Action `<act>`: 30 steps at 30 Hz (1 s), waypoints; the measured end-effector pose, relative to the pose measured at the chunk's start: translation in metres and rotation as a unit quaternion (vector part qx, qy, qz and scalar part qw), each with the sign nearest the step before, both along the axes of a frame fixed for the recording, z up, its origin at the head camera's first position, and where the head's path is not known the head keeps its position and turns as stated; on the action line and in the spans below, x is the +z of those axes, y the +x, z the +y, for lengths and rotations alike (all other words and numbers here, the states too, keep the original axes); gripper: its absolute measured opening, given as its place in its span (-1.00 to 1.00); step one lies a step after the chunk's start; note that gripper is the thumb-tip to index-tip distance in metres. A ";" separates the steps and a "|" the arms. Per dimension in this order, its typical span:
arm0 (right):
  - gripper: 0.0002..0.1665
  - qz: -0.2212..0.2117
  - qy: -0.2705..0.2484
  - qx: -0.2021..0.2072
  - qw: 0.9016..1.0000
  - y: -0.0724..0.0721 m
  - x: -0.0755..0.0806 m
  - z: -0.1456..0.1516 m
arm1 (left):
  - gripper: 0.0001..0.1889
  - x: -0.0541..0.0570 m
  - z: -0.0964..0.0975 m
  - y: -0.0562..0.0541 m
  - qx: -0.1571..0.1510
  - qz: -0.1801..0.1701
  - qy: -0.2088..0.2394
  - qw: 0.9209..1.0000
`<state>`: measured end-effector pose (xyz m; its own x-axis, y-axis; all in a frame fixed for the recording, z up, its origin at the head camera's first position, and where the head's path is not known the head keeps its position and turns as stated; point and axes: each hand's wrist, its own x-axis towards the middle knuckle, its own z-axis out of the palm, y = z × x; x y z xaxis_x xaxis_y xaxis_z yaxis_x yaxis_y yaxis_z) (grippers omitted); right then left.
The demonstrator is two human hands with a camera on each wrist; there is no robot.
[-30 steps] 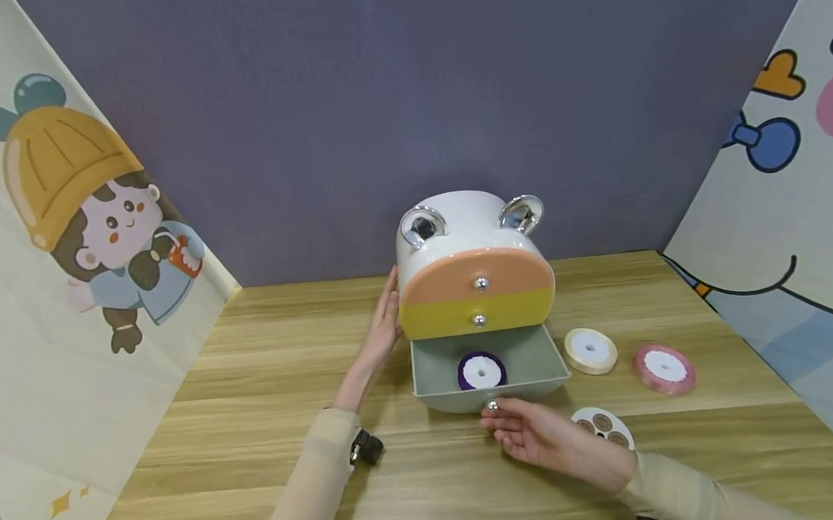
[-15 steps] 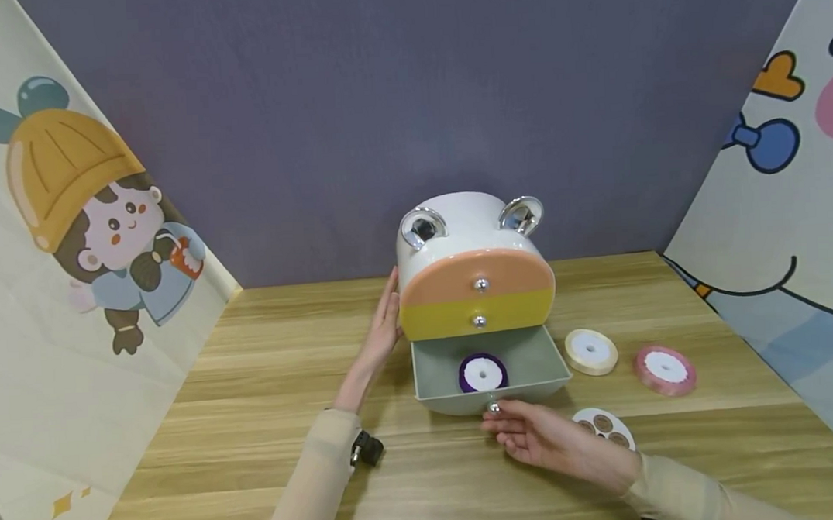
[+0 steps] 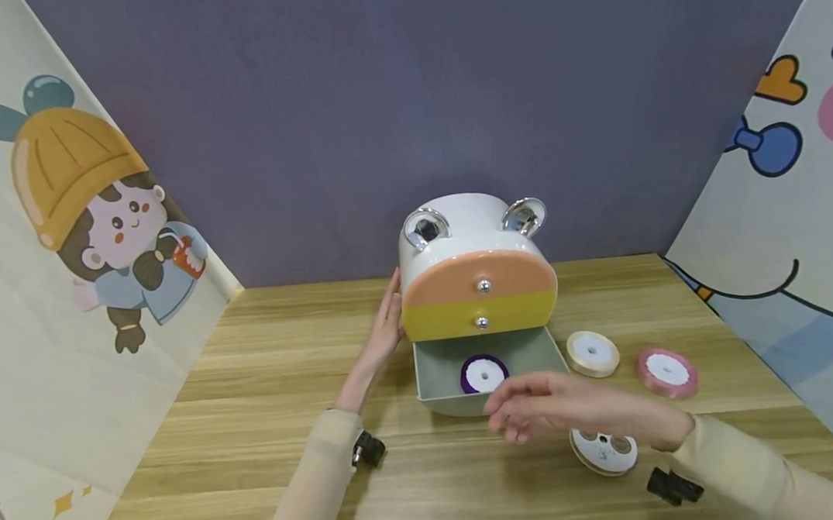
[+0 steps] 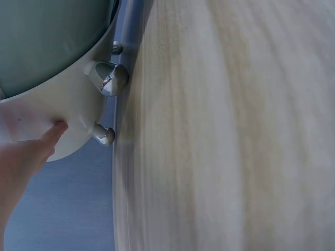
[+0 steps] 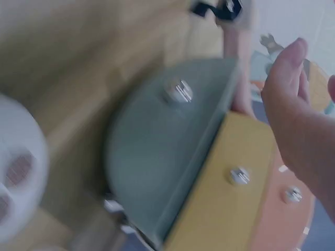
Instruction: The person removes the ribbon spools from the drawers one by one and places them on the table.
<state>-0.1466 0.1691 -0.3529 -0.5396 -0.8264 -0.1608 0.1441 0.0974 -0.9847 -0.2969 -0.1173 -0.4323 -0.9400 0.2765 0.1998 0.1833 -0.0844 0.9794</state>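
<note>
A small white drawer box (image 3: 467, 231) with chrome ear-like rings stands at the back of the table. Its orange and yellow drawers are closed, while the grey-green bottom drawer (image 3: 438, 371) is pulled out. Inside that drawer lies a purple ribbon spool (image 3: 484, 375). My left hand (image 3: 385, 329) rests with extended fingers on the box's left side; in the left wrist view, a fingertip of this hand (image 4: 29, 157) touches the white shell. Loosely bent and holding nothing, my right hand (image 3: 558, 405) hovers at the drawer's front right, hiding its knob (image 5: 179, 91), which the right wrist view shows free.
To the right of the box lie a cream ribbon spool (image 3: 592, 353) and a pink ribbon spool (image 3: 667, 372). A white reel with round openings (image 3: 605, 455) lies nearer, partly under my right forearm. A dark panel (image 3: 313, 140) rises behind the table.
My right hand has let go of the bottom drawer's knob and risen a little, its wrist swinging right. The left hand stays on the box; the drawer is still pulled out.
</note>
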 end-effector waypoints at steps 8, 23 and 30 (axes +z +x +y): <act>-0.63 0.280 0.120 -0.037 0.952 -0.036 0.019 -0.006 | -0.40 0.001 0.000 -0.001 -0.002 0.007 0.001 1.000; -0.38 0.501 0.274 0.108 0.813 -0.065 0.012 -0.017 | -0.37 -0.001 0.000 0.001 -0.005 0.006 0.003 1.000; -0.40 0.532 0.270 0.115 0.795 -0.075 0.007 -0.015 | -0.40 -0.001 0.000 0.000 -0.009 0.011 0.008 1.000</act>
